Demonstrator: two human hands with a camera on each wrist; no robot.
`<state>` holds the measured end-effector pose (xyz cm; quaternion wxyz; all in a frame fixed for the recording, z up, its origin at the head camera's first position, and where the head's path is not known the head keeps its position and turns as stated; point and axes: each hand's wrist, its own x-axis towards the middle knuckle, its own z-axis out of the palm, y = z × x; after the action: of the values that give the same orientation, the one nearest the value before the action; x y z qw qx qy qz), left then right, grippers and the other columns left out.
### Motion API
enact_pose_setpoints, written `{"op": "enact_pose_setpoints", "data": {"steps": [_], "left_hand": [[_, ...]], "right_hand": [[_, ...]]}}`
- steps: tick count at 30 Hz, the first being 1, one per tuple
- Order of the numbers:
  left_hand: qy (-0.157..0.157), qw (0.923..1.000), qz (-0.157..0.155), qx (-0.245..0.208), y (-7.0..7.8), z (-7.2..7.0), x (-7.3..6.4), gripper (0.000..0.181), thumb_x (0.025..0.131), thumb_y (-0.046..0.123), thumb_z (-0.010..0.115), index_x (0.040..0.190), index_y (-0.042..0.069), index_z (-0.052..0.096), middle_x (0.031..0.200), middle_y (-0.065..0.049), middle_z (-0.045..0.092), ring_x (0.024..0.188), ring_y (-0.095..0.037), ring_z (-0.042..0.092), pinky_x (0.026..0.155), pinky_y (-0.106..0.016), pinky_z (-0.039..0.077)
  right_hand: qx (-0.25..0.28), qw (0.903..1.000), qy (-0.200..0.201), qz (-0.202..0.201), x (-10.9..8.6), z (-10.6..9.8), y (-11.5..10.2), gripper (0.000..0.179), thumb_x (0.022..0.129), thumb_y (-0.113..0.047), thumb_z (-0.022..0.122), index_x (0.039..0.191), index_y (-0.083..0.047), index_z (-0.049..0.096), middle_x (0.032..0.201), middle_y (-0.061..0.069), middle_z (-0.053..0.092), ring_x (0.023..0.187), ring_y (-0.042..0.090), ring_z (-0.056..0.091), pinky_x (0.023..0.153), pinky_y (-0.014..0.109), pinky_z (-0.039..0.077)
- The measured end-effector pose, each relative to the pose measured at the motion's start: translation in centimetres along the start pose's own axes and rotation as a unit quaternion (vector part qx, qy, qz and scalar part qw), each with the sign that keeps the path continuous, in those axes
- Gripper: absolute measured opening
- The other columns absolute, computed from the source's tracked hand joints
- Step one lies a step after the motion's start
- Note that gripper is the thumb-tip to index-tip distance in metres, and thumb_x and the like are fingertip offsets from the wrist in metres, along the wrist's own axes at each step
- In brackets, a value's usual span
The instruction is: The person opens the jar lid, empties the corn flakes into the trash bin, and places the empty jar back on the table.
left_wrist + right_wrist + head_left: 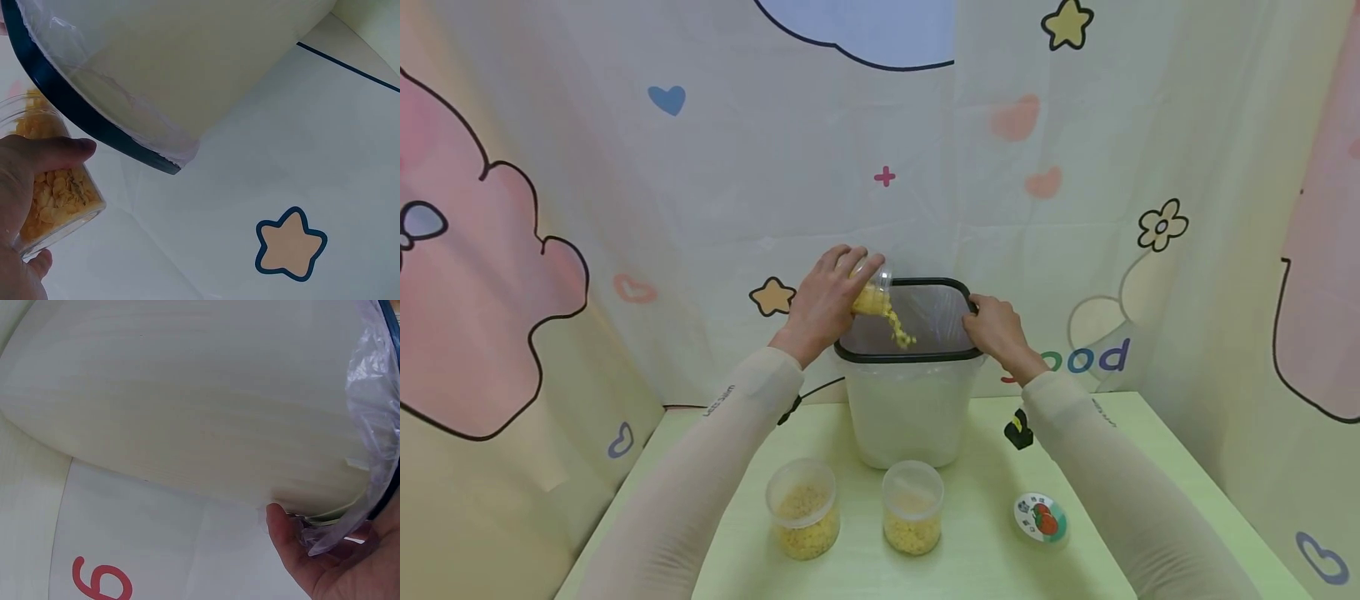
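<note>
My left hand [832,293] grips a clear plastic jar [69,200] of yellow flakes, tipped over the mouth of a white trash bin [910,408]. A stream of yellow flakes [898,327] falls from the jar's mouth into the bin. The bin has a black rim [910,358] and a thin clear liner bag [375,394] folded over its edge. At the bin's right side my right hand [996,327] holds the rim, with its thumb on the outer wall and liner bunched by the fingers in the right wrist view.
Two open clear tubs stand in front of the bin, a left tub [805,517] and a middle tub [913,512], both part filled with yellow bits. A round lid with a tomato picture [1041,518] lies on the pale green table [977,558]. A printed curtain [715,192] hangs behind.
</note>
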<state>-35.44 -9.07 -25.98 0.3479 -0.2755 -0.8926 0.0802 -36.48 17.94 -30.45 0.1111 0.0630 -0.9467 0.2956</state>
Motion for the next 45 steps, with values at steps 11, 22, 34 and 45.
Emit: {"op": "enact_pose_setpoints", "data": {"steps": [11,22,34,45], "left_hand": [[0.002,0.9999,0.007,0.012,0.15,0.00,0.11,0.071,0.084,0.004,0.071,0.146,0.019,0.037,0.146,-0.009,0.045,0.137,-0.032,0.040,0.112,-0.040,0.042],[-0.006,0.9992,0.019,0.034,0.29,0.00,0.16,0.072,0.086,0.009,0.072,0.147,0.021,0.036,0.148,-0.009,0.043,0.138,-0.031,0.039,0.112,-0.040,0.042],[0.006,0.9988,0.035,0.034,0.50,-0.08,0.18,0.072,0.085,0.005,0.071,0.146,0.021,0.036,0.146,-0.009,0.043,0.136,-0.031,0.040,0.112,-0.040,0.042],[0.000,0.9973,0.044,0.059,0.56,-0.25,0.27,0.072,0.086,0.006,0.069,0.147,0.021,0.035,0.146,-0.009,0.042,0.136,-0.030,0.039,0.115,-0.040,0.038]], "right_hand": [[-0.005,1.0000,-0.001,-0.001,0.09,0.06,0.03,0.055,0.095,-0.017,0.040,0.147,0.000,0.041,0.142,0.024,0.053,0.089,0.029,0.056,0.071,0.035,0.045],[-0.011,0.9999,-0.007,0.001,0.20,-0.06,-0.10,0.056,0.094,-0.016,0.041,0.147,0.001,0.040,0.141,0.024,0.053,0.089,0.030,0.057,0.071,0.035,0.046],[-0.010,0.9999,-0.005,-0.001,0.09,-0.05,-0.04,0.056,0.094,-0.017,0.041,0.147,0.001,0.041,0.143,0.024,0.051,0.097,0.031,0.059,0.075,0.037,0.049],[-0.012,0.9999,-0.001,-0.005,-0.02,-0.10,-0.10,0.055,0.094,-0.016,0.041,0.147,0.001,0.041,0.141,0.024,0.054,0.085,0.029,0.057,0.067,0.032,0.045]]}}
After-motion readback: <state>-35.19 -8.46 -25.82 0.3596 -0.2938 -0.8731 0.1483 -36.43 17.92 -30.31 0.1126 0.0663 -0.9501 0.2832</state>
